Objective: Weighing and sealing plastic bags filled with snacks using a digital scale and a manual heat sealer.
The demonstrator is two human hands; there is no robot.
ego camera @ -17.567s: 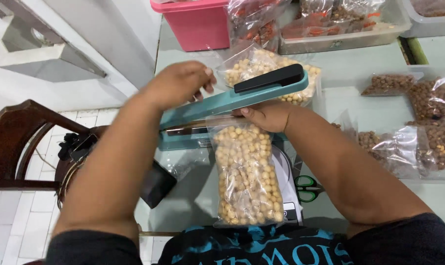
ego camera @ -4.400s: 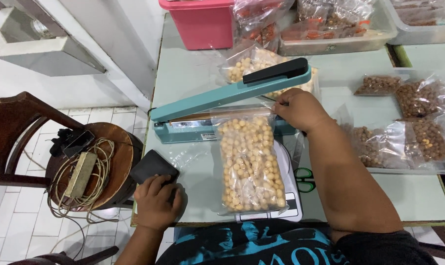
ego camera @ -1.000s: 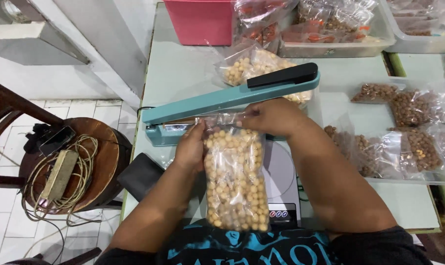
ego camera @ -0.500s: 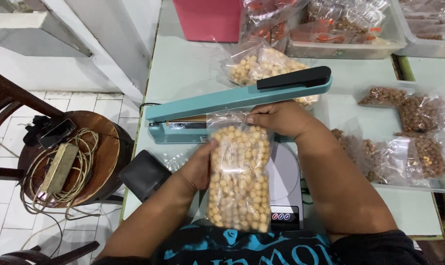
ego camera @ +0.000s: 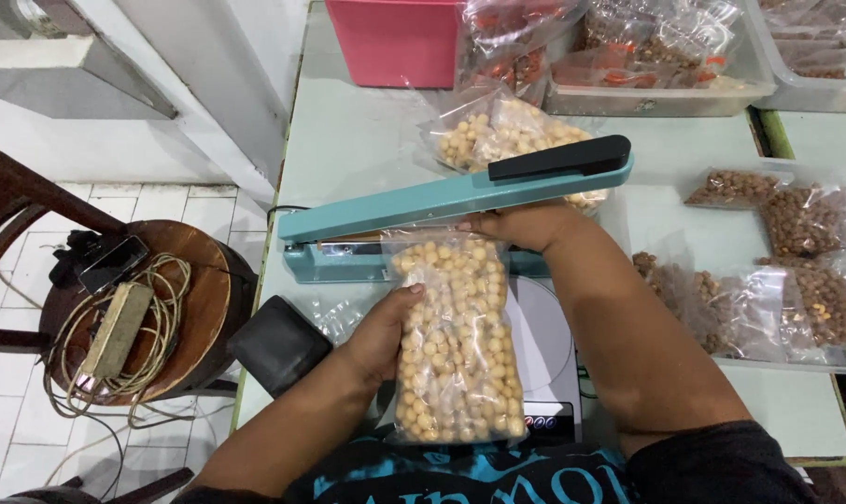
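A clear bag of pale round nuts [ego camera: 456, 350] lies lengthwise over a white scale [ego camera: 544, 373] on the pale green surface [ego camera: 348, 140]. The left hand [ego camera: 386, 327] grips the bag's left edge; the right hand [ego camera: 521, 224] pinches its top corner, at the teal sealer [ego camera: 423, 201], whose black-handled arm is raised over the bag's mouth. A black pouch [ego camera: 278, 345] sits at the left edge. To the right lie several bags of brown nuts [ego camera: 806, 219]. Beyond the sealer: one more pale-nut bag [ego camera: 498, 131], a pink tub [ego camera: 395, 42], two clear trays [ego camera: 656, 98] of packets
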